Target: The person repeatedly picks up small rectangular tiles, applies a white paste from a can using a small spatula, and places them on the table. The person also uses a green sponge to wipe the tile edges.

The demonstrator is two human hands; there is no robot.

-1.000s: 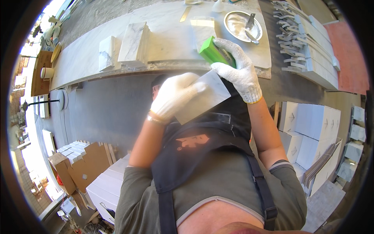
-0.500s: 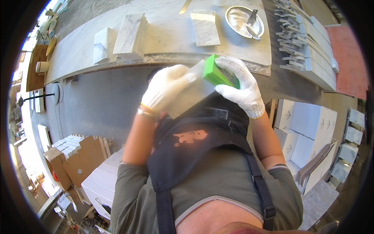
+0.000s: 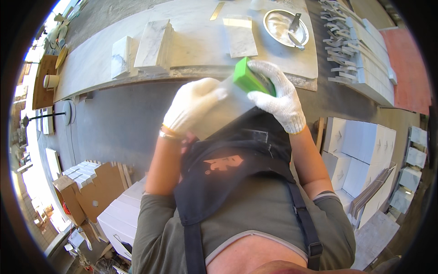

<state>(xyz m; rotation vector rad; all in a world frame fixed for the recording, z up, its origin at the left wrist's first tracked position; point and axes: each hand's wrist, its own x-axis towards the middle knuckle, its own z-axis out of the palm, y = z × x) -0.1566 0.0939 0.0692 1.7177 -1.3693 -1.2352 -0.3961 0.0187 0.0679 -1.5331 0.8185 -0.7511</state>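
Observation:
In my gloved left hand [image 3: 190, 105] is a pale stone tile [image 3: 228, 109], tilted in front of my apron, with the thumb on its upper face. A bright green sanding block [image 3: 248, 78] is gripped between the thumb and fingers of my gloved right hand [image 3: 279, 93]. The block lies at the tile's far right corner, against its edge as far as I can see. The tile's lower part is blurred, and my left fingers behind it are hidden.
On the stone-topped bench [image 3: 196, 50] ahead stand a stack of marble tiles [image 3: 153, 45], a single tile [image 3: 121, 57], another flat tile [image 3: 241, 39] and a bowl of white paste [image 3: 278, 25] with scrapers. White boxes [image 3: 356, 146] are piled at right, cartons [image 3: 98, 189] at left.
The sanding block and my right hand have shifted slightly left and away from me along the tile. The tile has tipped a little; both grips stay the same.

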